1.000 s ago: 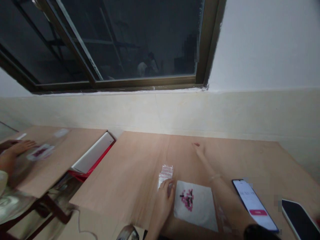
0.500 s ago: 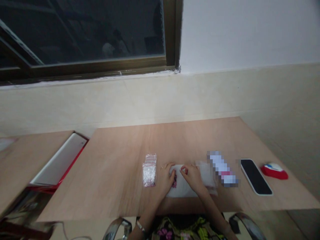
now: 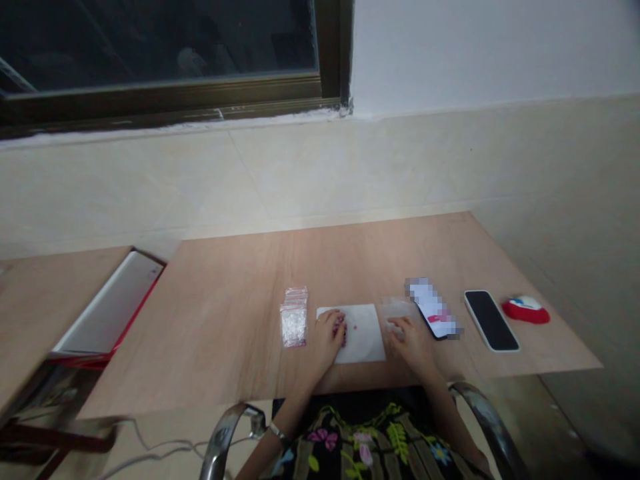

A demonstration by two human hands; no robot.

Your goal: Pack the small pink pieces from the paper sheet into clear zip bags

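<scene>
A: Step in hand, as I judge it: sorting small pink beads (image 3: 349, 326) on the white square paper sheet (image 3: 363, 331) near the worktop's (image 3: 240, 293) front edge. Left hand (image 3: 327, 338) rests on the sheet's left edge, fingers curled over the beads; pinch not discernible.

B: Right hand (image 3: 411, 338)?

A: Flat, fingers loosely spread, on the clear plastic pouch (image 3: 396, 311) just right of the sheet. Contents too faint to tell.

B: Other containers?

A: A stack of small clear zip bags (image 3: 294, 318) left of the sheet, a pinkish tint at the bottom. Next move likely calls for a fine pinch on single beads.
</scene>
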